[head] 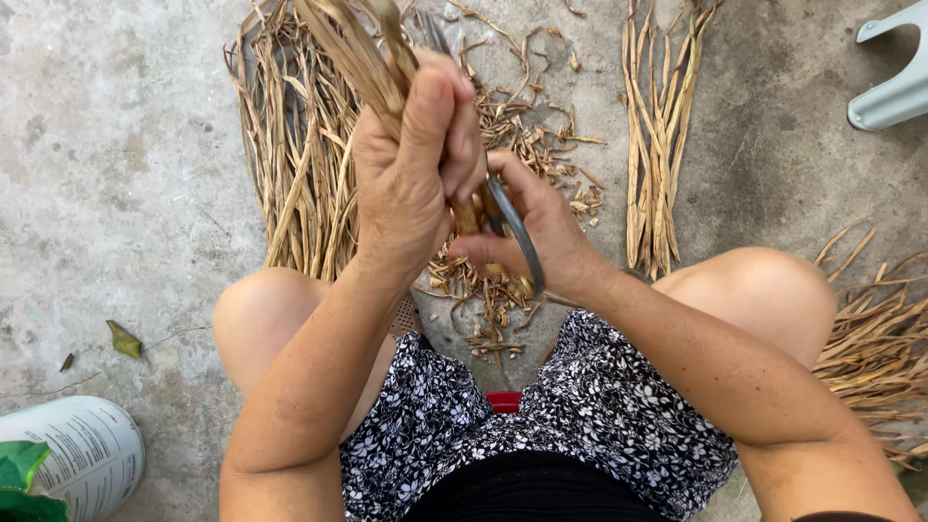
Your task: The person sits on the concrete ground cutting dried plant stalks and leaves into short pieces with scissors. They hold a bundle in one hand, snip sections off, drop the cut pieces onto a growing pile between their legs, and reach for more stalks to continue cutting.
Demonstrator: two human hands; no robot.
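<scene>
My left hand (411, 169) is closed around a bunch of dried straw-coloured stalks (353, 48), holding them up in front of me. My right hand (541, 227) grips a pair of metal scissors (507, 217) just below the left hand, its blades running up behind the left fingers. The lower ends of the held stalks (469, 215) stick out beside the scissors. Short cut pieces (503, 290) lie scattered on the concrete between my knees.
A large heap of dried stalks (290, 145) lies on the concrete floor to the left, a neat narrow bundle (657, 135) to the right, another heap (875, 348) at far right. A pale plastic stool leg (894, 87), a white sack (77, 449) and a dry leaf (124, 339) lie around.
</scene>
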